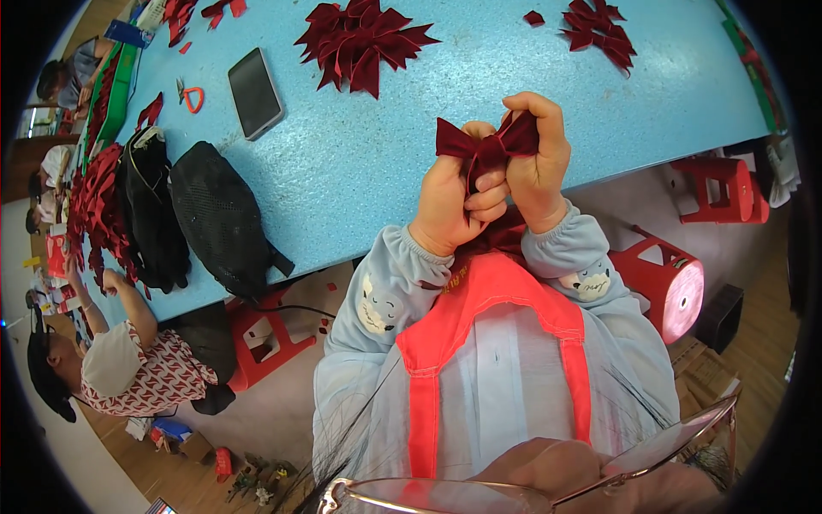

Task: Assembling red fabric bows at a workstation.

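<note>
The fingers of your left hand (pixel 443 201) and right hand (pixel 541 163) were closed on a dark-red velvet bow (pixel 490 154), pinching it from both sides near the front edge of the speckled light-blue tabletop (pixel 342 163). Beyond it lay a pile of dark-red velvet bows (pixel 361 44), with a flat, black-faced phone (pixel 256 94) and orange-handled snips (pixel 196 101) farther left. A black mesh pouch (pixel 221 214) and black zippered bag (pixel 154 214) stood between you and a dark-red heap of fabric pieces (pixel 101 201).

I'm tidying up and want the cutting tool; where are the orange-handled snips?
The snips lie on the blue table, upper left in the head view, just left of the phone.
</note>
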Demonstrator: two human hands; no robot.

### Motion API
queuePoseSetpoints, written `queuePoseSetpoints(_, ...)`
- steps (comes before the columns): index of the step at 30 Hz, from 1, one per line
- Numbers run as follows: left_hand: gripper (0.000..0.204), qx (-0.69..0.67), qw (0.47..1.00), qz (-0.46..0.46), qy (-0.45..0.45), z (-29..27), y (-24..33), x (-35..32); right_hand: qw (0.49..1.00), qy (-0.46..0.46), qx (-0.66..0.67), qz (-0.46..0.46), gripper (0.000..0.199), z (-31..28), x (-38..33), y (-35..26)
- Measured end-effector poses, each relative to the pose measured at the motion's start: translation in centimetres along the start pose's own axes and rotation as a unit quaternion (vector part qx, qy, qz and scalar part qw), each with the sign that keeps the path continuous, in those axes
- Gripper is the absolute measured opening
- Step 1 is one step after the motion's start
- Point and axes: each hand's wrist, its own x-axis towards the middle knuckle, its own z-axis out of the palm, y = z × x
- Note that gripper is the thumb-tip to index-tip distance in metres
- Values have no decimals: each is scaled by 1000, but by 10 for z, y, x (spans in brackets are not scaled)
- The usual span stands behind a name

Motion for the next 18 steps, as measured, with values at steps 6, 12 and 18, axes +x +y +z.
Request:
queuePoseSetpoints(6, 25, -41, 999, 0, -30, 0, -1, 0, 996, 10, 30, 77, 18, 6, 0, -8)
queuePoseSetpoints(12, 21, -5, 1000, 29, -10, 5, -2, -3, 997, 12, 31, 73, 17, 6, 0, -1)
queuePoseSetpoints(18, 19, 200, 953, 147, 176, 10, -6, 0, 996, -1, 83, 24, 16, 6, 3, 4)
